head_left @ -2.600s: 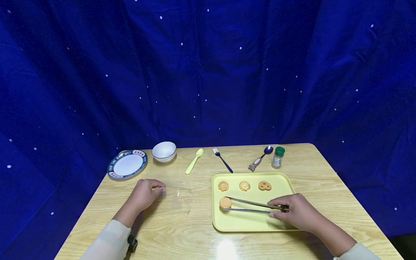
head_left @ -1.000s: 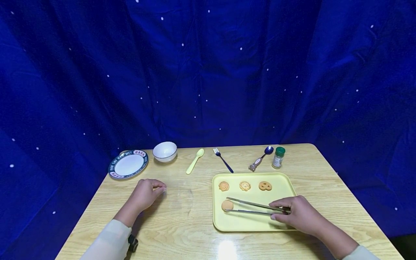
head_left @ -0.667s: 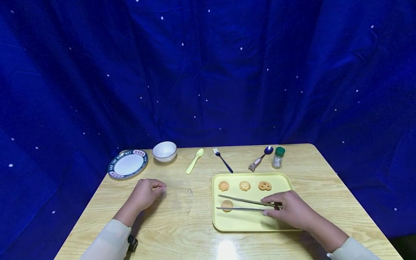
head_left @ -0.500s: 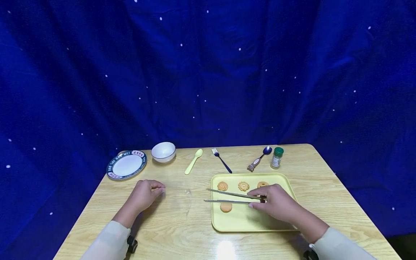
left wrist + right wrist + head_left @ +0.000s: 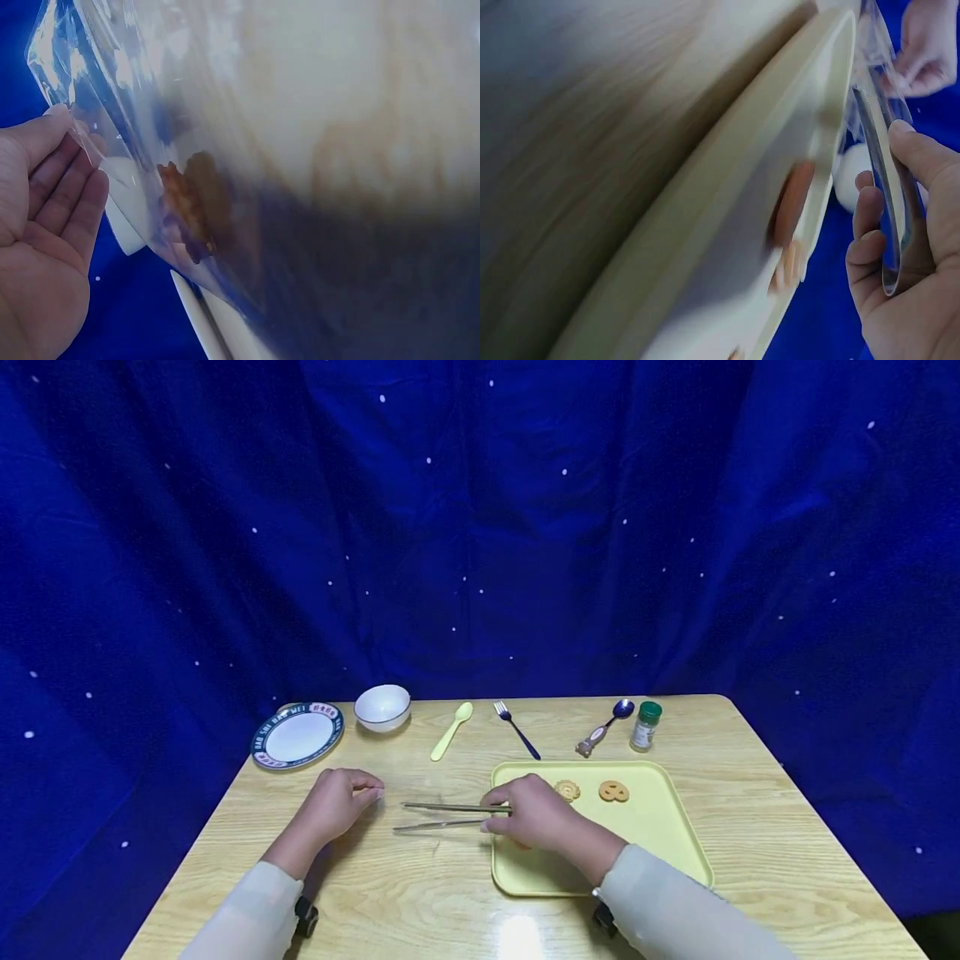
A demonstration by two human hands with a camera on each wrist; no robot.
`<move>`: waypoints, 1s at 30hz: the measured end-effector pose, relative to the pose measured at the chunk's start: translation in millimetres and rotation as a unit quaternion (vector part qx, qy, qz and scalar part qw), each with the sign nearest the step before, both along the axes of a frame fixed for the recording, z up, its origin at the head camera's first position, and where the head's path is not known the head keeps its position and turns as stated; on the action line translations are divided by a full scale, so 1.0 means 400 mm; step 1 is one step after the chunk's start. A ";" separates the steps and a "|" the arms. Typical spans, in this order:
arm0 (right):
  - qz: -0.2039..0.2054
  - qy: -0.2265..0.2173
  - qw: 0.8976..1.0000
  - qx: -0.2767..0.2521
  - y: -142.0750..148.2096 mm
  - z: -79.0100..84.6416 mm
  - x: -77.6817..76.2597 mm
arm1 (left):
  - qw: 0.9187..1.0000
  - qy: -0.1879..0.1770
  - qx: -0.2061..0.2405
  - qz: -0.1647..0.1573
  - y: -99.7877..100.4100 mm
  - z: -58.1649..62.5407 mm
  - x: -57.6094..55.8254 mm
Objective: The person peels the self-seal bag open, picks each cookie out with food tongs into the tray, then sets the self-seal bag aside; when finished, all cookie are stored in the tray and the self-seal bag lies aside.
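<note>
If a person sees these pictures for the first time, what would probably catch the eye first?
Probably the blue curtain with white specks, which fills the background. Next comes the yellow tray with cookies, mostly right of the table's middle. Then the tongs in the right hand, pointing past the tray's left edge toward the clear bag that the left hand pinches.

There are two hands, a left hand (image 5: 335,808) and a right hand (image 5: 536,814). Left fingers pinch one clear bag (image 5: 124,82); right fingers grip one pair of tongs (image 5: 450,807). Below and right of those fingers lies one tray (image 5: 652,831) bearing, it seems, four cookies (image 5: 613,791), partly hidden by the hand. Beyond all the fingers: one plate (image 5: 300,737), one bowl (image 5: 382,708), two spoons (image 5: 452,732), one fork (image 5: 517,729), one jar (image 5: 645,729).
</note>
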State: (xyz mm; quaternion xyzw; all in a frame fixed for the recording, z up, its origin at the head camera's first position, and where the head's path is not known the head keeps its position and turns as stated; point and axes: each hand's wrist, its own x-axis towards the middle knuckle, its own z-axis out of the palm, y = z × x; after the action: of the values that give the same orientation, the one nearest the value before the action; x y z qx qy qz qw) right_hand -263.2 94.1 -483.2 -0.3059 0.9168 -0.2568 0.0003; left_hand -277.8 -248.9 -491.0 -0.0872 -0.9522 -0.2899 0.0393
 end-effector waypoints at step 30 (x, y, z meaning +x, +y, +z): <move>0.043 -0.025 0.999 -0.018 -0.210 -0.041 -0.026 | 1.000 0.002 -0.006 -0.004 0.008 0.003 0.000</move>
State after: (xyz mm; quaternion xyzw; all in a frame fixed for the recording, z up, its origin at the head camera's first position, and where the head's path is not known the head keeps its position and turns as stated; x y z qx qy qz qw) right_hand -273.5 10.0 -499.4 -0.3383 0.8977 -0.2807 0.0289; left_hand -278.0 -245.7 -489.8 -0.0922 -0.9535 -0.2844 0.0391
